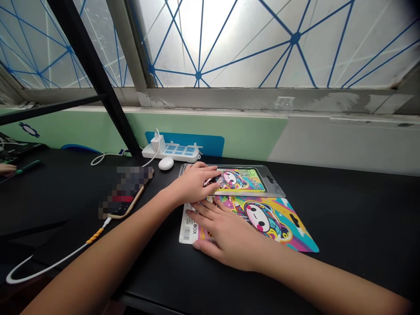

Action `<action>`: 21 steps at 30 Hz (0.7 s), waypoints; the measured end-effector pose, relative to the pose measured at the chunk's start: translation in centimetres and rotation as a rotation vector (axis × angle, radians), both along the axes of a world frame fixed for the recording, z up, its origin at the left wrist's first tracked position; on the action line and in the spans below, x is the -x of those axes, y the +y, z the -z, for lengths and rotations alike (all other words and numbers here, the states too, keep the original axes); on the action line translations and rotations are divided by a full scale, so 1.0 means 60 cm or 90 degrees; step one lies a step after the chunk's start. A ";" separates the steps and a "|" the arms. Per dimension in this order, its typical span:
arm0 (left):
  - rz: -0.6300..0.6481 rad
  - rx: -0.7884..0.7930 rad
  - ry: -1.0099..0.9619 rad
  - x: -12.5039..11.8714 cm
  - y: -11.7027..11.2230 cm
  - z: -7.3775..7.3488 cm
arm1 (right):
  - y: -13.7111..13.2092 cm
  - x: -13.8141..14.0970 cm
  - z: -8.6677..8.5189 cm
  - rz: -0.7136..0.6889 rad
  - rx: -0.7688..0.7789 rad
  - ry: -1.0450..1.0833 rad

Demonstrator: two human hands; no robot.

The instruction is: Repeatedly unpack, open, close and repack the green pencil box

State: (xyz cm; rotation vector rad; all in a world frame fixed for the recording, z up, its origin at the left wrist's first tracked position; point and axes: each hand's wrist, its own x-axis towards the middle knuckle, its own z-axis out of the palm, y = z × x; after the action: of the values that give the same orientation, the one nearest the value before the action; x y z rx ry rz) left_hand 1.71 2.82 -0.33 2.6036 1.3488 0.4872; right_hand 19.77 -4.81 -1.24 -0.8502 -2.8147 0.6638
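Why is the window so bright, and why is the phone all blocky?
In the head view, the frosted window is washed out by glare, the phone is hidden under blocky pixels, and the wide lens makes the left forearm look stretched.

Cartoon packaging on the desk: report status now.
Left hand on clear plastic pack. Right hand on cartoon card. Phone left of them.

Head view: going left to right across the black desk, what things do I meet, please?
Green-handled tool → phone → white oval object → left hand → right hand
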 end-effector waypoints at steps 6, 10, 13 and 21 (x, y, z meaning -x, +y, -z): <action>0.014 -0.040 0.046 -0.007 -0.004 0.000 | 0.009 0.025 0.013 0.008 -0.062 0.023; 0.020 -0.058 0.071 -0.006 -0.005 0.000 | 0.014 0.027 0.020 0.000 -0.098 0.061; 0.022 -0.059 0.080 -0.006 -0.002 0.001 | 0.014 0.027 0.023 -0.021 -0.130 0.088; 0.035 -0.043 0.073 -0.003 0.003 -0.003 | 0.028 0.038 0.034 -0.077 -0.207 0.126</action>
State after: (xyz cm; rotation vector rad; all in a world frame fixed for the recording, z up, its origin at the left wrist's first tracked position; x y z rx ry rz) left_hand 1.90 3.01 -0.17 2.7536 1.3120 0.3869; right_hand 17.50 -3.12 -3.31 -0.5300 -2.7018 0.2717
